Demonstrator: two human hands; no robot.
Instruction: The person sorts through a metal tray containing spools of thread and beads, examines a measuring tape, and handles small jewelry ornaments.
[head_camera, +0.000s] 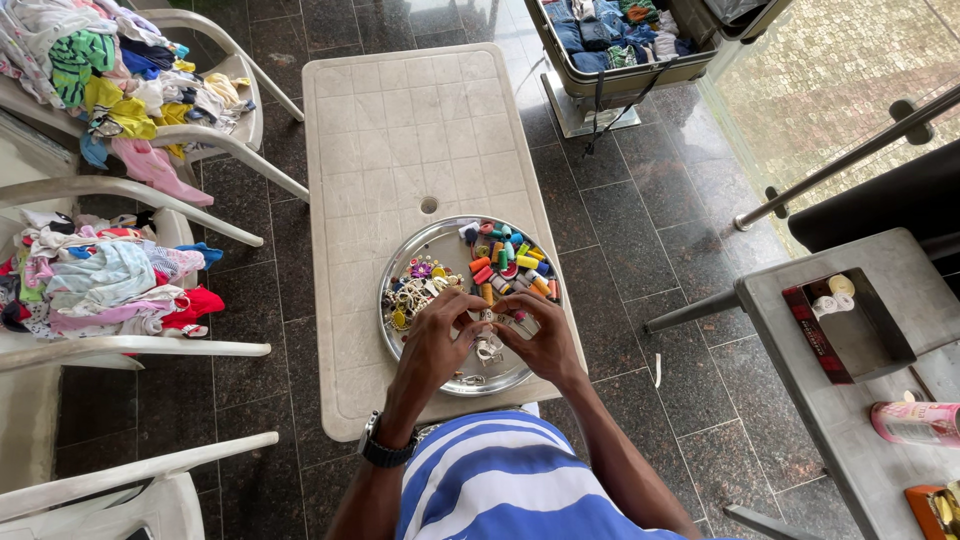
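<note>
Your left hand (432, 345) and right hand (545, 340) meet over the near part of a round metal tray (415, 252) on the pale counter (400, 130), fingertips pinched together on a small item too tiny to identify. In the tray, colourful thread spools (510, 265) fill the right side, and small trinkets (412, 290) lie on the left. A watch (382, 450) sits on your left wrist. To your left, white chairs (215, 145) carry heaps of clothes (100, 280). At the far right stands an open suitcase (620, 40) of folded garments, and nearer, a grey side counter (900, 280) holds a box (850, 325) with white rolls.
</note>
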